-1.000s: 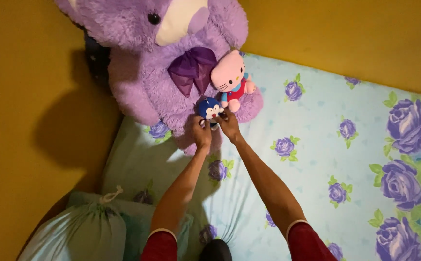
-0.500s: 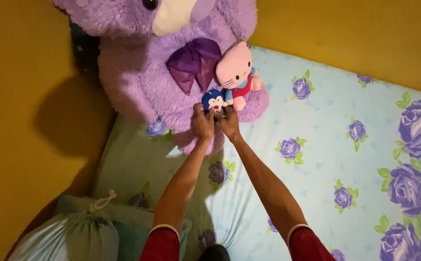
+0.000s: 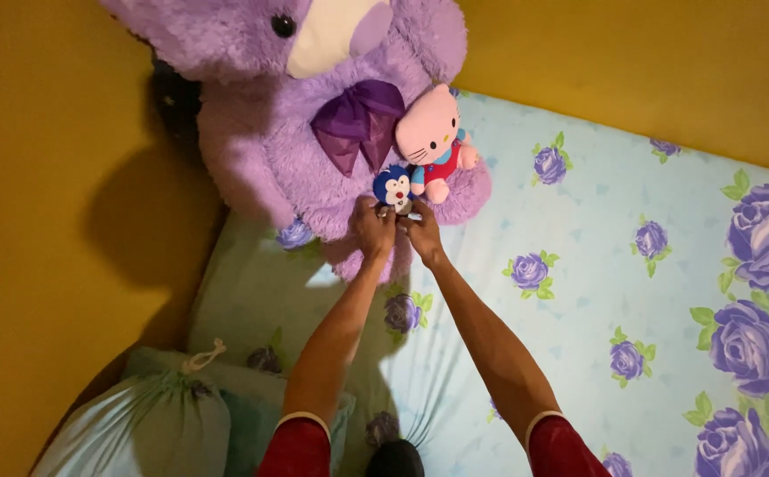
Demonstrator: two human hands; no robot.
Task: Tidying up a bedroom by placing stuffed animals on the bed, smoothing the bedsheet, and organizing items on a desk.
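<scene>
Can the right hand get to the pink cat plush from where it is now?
Probably yes. The right hand is at the small blue plush, and the pink cat plush sits just above it on the purple bear, uncovered, with nothing between.

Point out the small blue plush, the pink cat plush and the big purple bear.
small blue plush (image 3: 393, 188), head view, on its white face.
pink cat plush (image 3: 428, 134), head view, on its pink head.
big purple bear (image 3: 261, 150), head view, on its furry belly.

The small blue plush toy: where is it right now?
In the head view, the small blue plush toy sits upper centre against the big purple bear, just left of the pink cat plush, both hands' fingers on its base.
</scene>
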